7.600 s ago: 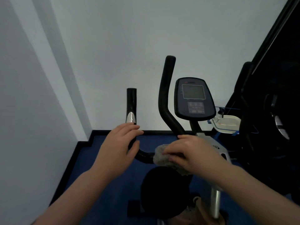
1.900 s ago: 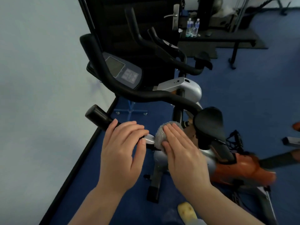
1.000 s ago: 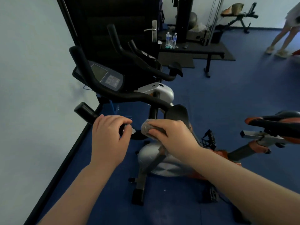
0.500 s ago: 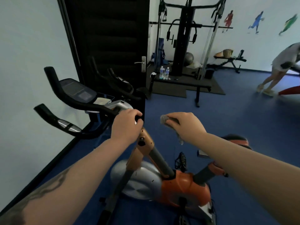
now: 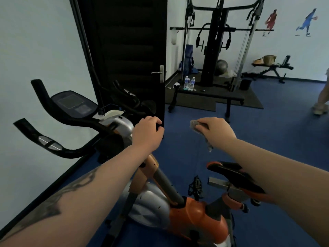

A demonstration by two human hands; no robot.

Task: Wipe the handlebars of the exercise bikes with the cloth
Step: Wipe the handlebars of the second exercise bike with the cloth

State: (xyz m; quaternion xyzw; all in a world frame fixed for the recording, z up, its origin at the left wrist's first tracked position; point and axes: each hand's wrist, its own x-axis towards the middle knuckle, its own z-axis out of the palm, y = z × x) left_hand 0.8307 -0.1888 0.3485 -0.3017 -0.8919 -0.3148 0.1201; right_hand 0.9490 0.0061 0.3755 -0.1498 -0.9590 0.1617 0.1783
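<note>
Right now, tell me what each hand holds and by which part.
The right hand pinches the cloth at its upper end; the rest hangs below. The left hand grips something dark atop the orange bike; probably its handlebar.

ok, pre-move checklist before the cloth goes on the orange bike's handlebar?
1. Grey fuzzy cloth in right hand: ok, pinched.
2. Cloth on a bar: not ok, held in the air.
3. Left hand steadying the black handlebar grip of the orange and silver bike: ok, fingers curled round it.
4. Rest of that handlebar visible: cannot tell, hand and dark door hide it.
5. Black saddle below right forearm: ok, apart.
</note>
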